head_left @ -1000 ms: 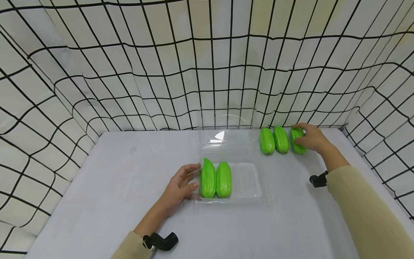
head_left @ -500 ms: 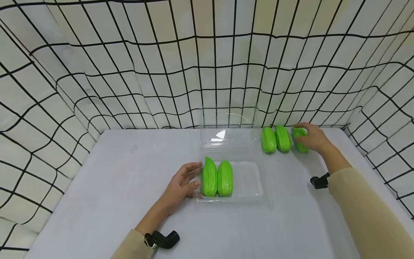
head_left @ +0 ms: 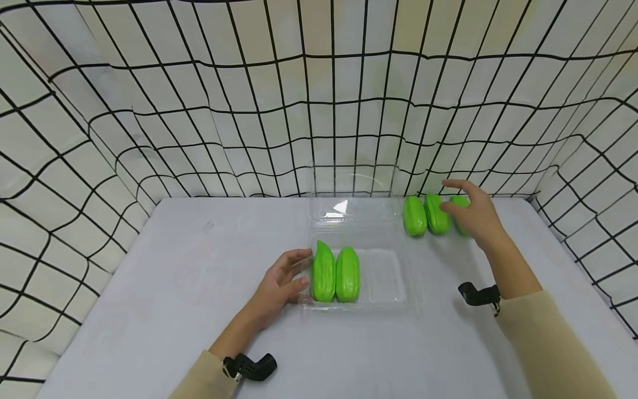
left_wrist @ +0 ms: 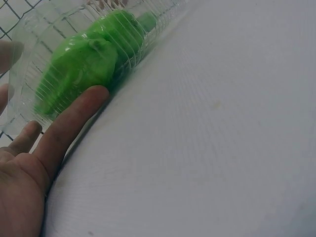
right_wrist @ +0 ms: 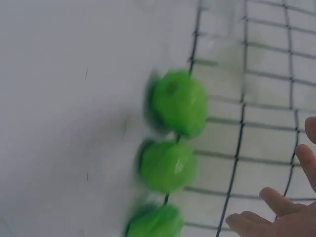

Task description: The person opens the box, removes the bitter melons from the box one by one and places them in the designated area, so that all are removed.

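Note:
A clear plastic clamshell box [head_left: 381, 277] stands with its lid [head_left: 351, 209] up at the back. Two ridged green gourd-like vegetables lie side by side in its left part: the left one [head_left: 324, 272] and the right one [head_left: 348, 275]. My left hand [head_left: 279, 282] rests against the box's left side, fingers spread. In the left wrist view its thumb [left_wrist: 74, 123] touches the clear wall. Behind the box to the right lie similar vegetables, left [head_left: 415, 216], middle [head_left: 437, 214] and right [head_left: 459, 200]. Over the right one hovers my right hand [head_left: 476, 213], fingers apart, holding nothing.
White cloth covers the table [head_left: 199, 266]. Black wire mesh [head_left: 344, 102] rises along the back and both sides, close behind the row of vegetables. A black wrist device sits on each forearm, left [head_left: 251, 367] and right [head_left: 478, 295].
My right hand has let go of the rightmost vegetable, lifting and opening its fingers slightly toward the left. The left hand stays at the box.

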The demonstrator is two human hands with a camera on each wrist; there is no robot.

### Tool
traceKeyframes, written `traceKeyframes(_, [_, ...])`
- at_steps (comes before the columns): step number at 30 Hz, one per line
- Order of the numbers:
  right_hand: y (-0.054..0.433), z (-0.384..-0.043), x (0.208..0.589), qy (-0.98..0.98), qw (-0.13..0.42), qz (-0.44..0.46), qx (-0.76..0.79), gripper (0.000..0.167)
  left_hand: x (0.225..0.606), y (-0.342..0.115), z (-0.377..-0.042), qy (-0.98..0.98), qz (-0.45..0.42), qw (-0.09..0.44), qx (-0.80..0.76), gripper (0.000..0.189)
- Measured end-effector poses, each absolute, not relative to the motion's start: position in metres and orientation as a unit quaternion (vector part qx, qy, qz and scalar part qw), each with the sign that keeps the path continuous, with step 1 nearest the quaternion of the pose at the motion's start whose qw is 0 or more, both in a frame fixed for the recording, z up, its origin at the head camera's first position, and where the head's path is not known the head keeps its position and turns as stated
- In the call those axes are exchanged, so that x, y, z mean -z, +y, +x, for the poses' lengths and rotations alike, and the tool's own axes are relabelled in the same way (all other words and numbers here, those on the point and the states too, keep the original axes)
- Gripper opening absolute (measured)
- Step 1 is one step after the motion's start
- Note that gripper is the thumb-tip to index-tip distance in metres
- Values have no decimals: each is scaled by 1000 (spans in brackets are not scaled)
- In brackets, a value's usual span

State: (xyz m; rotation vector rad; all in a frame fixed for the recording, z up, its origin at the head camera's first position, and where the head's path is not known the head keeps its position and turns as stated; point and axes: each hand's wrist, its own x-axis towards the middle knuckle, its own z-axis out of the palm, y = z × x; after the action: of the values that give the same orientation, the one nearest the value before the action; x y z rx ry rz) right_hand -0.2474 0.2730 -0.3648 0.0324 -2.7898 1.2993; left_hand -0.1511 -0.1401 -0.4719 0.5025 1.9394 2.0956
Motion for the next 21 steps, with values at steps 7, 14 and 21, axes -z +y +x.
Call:
traceKeyframes(7, [236,-211,361,-859,34,49,-508,54,472,-141,-152,665,171,121,-717,56])
traceKeyframes(14, [204,-190,372,-833,-5,105,-543,54,472,-143,-151,664,165,125,-719,56])
traceKeyframes(21, [185,-179,380,-827,-61,138,-541,55,473,-142,-151,667,168,125,-715,55])
